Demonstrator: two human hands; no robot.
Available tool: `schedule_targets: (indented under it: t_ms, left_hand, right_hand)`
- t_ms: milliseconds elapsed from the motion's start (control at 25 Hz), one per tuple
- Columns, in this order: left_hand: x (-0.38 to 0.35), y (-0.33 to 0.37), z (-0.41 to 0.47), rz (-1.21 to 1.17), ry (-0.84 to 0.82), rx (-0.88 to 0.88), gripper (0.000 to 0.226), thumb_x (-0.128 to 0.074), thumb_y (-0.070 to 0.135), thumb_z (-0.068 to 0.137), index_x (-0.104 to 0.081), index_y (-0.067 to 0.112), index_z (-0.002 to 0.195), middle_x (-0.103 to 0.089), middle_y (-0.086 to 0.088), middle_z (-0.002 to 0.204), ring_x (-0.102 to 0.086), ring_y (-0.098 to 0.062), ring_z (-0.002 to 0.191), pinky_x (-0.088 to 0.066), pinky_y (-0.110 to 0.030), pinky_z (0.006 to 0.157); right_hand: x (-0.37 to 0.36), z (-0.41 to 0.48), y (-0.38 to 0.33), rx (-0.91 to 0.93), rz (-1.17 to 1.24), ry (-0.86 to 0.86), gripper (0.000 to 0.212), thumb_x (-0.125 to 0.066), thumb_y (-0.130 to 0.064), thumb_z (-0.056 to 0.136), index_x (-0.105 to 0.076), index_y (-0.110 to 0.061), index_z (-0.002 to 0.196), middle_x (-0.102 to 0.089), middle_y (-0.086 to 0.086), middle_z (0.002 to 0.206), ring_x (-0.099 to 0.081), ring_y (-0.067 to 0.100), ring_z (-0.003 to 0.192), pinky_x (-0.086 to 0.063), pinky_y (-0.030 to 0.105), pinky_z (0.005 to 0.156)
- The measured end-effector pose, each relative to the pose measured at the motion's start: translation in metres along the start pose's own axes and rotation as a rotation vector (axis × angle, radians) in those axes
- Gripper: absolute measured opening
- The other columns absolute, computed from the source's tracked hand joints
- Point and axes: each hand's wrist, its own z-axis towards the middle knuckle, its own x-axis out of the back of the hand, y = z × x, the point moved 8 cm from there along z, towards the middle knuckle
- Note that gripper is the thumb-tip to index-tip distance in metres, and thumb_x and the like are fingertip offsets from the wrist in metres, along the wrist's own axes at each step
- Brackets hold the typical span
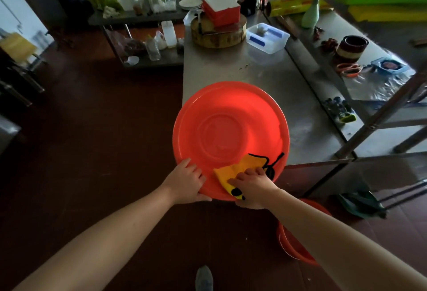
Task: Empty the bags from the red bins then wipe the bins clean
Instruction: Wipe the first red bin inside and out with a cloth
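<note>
A large round red bin lies at the near left corner of the steel table, its near rim hanging over the floor. My left hand grips that near rim, thumb under and fingers over the edge. My right hand holds a yellow cloth with black trim against the bin's near side, thumb under the rim. A second red bin stands on the floor below my right forearm, partly hidden by it.
The steel table carries a clear plastic box and a round wooden chopping block with red and white boxes at its far end. A shelf rack stands to the right. A cluttered trolley stands behind. My shoe shows below.
</note>
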Motion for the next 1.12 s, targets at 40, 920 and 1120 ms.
schedule_targets:
  t_ms: [40, 920, 1120]
  left_hand:
    - [-0.003, -0.001, -0.001, -0.017, 0.011, -0.004, 0.084, -0.03, 0.084, 0.087, -0.072, 0.011, 0.092, -0.072, -0.008, 0.089, -0.066, -0.03, 0.087, -0.041, -0.05, 0.097]
    - [0.032, -0.142, 0.053, -0.42, 0.03, 0.192, 0.048, -0.036, 0.029, 0.103, -0.042, 0.016, 0.149, -0.045, -0.009, 0.151, -0.016, -0.028, 0.152, 0.005, -0.051, 0.123]
    - [0.02, -0.165, 0.054, -0.543, 0.164, 0.22, 0.044, -0.043, 0.022, 0.103, -0.046, 0.016, 0.146, -0.044, -0.01, 0.152, -0.016, -0.027, 0.152, 0.006, -0.043, 0.119]
  right_hand:
    - [-0.001, 0.001, -0.002, 0.004, 0.018, -0.002, 0.074, -0.058, -0.061, 0.088, -0.032, -0.037, 0.153, -0.048, -0.001, 0.142, -0.04, 0.031, 0.133, -0.025, 0.053, 0.111]
    - [0.155, 0.067, 0.02, -0.321, 0.386, 0.277, 0.057, -0.032, -0.069, 0.096, -0.056, -0.033, 0.133, -0.054, -0.003, 0.137, -0.042, 0.025, 0.134, -0.029, 0.052, 0.111]
    - [0.155, 0.112, 0.0, -0.273, 0.132, 0.273, 0.076, -0.027, -0.079, 0.087, -0.044, -0.026, 0.138, -0.053, 0.0, 0.142, -0.05, 0.025, 0.132, -0.037, 0.047, 0.108]
